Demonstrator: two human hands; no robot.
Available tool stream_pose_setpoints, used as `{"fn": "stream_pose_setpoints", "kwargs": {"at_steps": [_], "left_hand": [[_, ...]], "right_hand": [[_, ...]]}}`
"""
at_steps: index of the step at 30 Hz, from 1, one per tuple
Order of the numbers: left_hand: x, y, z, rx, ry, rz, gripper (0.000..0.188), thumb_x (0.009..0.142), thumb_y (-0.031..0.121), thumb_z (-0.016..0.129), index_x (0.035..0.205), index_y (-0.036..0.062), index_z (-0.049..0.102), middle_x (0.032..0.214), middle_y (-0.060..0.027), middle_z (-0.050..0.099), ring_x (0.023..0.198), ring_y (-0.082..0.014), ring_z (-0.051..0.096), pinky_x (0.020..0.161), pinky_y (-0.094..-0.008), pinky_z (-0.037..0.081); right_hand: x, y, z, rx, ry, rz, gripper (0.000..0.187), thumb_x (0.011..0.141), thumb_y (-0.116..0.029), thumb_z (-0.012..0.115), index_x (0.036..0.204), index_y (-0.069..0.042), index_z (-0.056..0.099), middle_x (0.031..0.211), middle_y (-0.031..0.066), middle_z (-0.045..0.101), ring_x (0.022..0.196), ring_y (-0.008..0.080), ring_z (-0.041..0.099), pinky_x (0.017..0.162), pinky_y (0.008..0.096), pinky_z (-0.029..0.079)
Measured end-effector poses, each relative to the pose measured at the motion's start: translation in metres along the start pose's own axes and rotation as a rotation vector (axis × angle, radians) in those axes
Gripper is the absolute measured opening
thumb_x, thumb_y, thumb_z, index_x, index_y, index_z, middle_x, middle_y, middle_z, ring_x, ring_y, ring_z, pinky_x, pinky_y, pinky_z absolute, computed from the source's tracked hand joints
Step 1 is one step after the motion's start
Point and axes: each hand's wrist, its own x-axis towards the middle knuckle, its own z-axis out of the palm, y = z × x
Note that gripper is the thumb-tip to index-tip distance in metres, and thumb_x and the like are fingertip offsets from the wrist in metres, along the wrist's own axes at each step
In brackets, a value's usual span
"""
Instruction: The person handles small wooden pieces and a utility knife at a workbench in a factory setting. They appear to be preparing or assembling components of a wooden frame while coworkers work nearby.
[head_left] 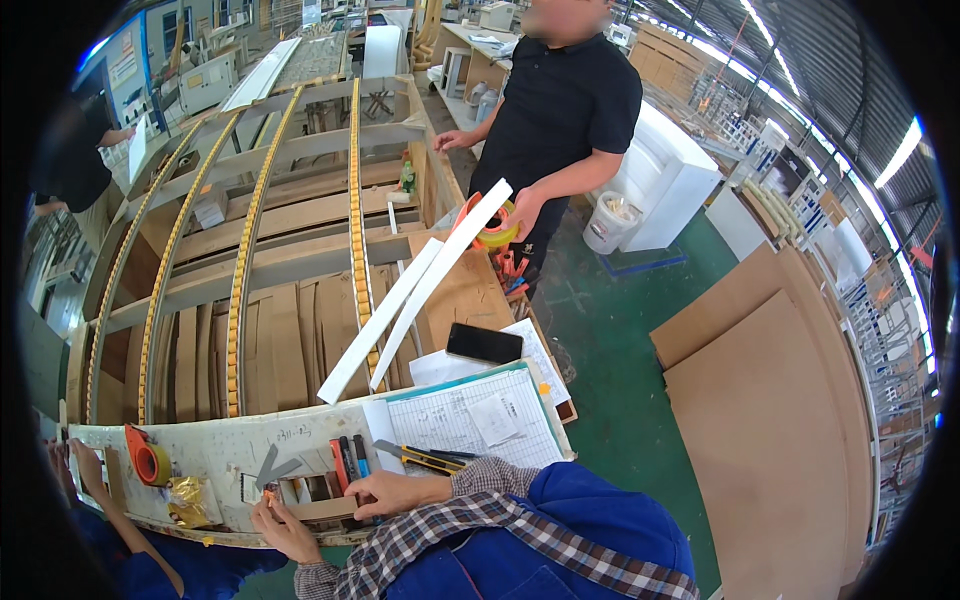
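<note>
My left hand (285,528) is at the near edge of the worn white bench, its fingertips pinched together around something small with an orange-red bit that I cannot make out. Just beyond those fingertips lies a grey V-shaped piece (273,468). A brown cardboard strip (325,510) runs between my hands along the bench edge. My right hand (388,493) has its fingers curled round the strip's right end. Red and black marker pens (347,460) lie just beyond my right hand. A yellow-and-black utility knife (432,459) rests to its right, beside a paper form (465,415).
A tape dispenser (150,462) stands left, near another person's hands (90,470). Ahead is a wooden frame with yellow roller tracks (245,260). Across it, a person in black (560,110) holds tape near two white strips (415,290). A phone (485,343) lies by the papers; cardboard sheets (770,430) stand right.
</note>
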Motion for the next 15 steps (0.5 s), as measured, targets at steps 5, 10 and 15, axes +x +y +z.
{"fn": "stream_pose_setpoints", "kwargs": {"at_steps": [5, 10, 15], "left_hand": [[0.000, -0.003, 0.003, -0.018, 0.007, 0.002, 0.026, 0.090, 0.021, 0.046, 0.098, -0.0027, 0.054, 0.091, -0.0154, 0.049, 0.082, -0.0282, 0.050, 0.071, -0.0356, 0.040], [-0.001, 0.003, 0.001, -0.001, 0.015, -0.025, 0.027, 0.091, 0.022, 0.045, 0.096, -0.0028, 0.053, 0.090, -0.0159, 0.048, 0.080, -0.0287, 0.049, 0.070, -0.0365, 0.040], [-0.001, 0.010, -0.003, -0.008, 0.003, -0.023, 0.030, 0.092, 0.025, 0.042, 0.099, -0.0037, 0.048, 0.091, -0.0179, 0.046, 0.081, -0.0308, 0.048, 0.071, -0.0365, 0.039]], "right_hand": [[0.002, 0.008, 0.003, 0.000, 0.002, -0.031, 0.038, 0.076, -0.023, 0.063, 0.105, 0.001, 0.055, 0.070, 0.0104, 0.060, 0.062, 0.0173, 0.056, 0.057, 0.0280, 0.043], [0.000, 0.000, 0.002, 0.067, 0.005, -0.005, 0.037, 0.080, -0.023, 0.059, 0.109, 0.001, 0.053, 0.073, 0.0102, 0.061, 0.062, 0.0165, 0.056, 0.058, 0.0276, 0.043], [0.002, 0.000, 0.003, 0.189, 0.023, 0.043, 0.031, 0.084, -0.018, 0.053, 0.109, 0.000, 0.053, 0.079, 0.0114, 0.061, 0.064, 0.0170, 0.056, 0.058, 0.0283, 0.044]]}}
